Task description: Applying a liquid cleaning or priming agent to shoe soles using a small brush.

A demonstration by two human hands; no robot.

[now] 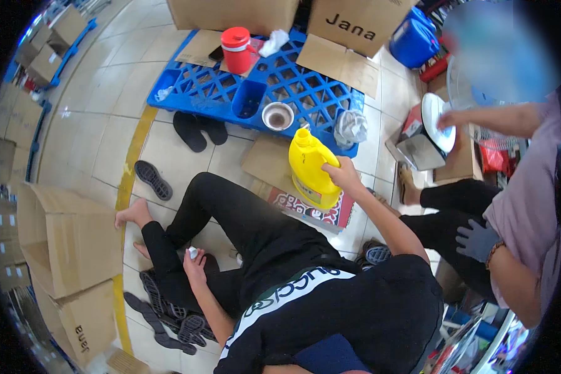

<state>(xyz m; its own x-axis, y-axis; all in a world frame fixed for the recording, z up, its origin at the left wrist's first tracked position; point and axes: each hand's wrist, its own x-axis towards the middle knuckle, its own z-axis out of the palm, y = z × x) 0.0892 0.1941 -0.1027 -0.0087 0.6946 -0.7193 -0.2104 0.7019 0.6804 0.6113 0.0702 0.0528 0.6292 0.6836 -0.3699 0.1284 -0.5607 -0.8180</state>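
My right hand [340, 174] is closed round the handle of a yellow plastic jug [306, 177]. The jug stands upright, its narrow neck open with no cap on it, over a red-and-white printed sheet of cardboard [346, 209]. Down at the left, near my bent leg, my left hand [195, 267] has its fingers curled on a small white piece [193, 252], perhaps a cap; its exact kind is too small to make out. Just beyond the jug, a small round metal bowl [277, 116] rests at the near edge of a blue plastic pallet [206, 93].
On the pallet are a red drink jug [235, 50], crumpled tissue [274, 42] and a plastic bag [351, 128]. Sandals [153, 179] and loose soles [156, 321] lie about. Cardboard boxes [75, 249] stand left. At right, a co-worker's hand [452, 118] touches a white oval object [438, 123]; the other wears a grey glove [477, 242].
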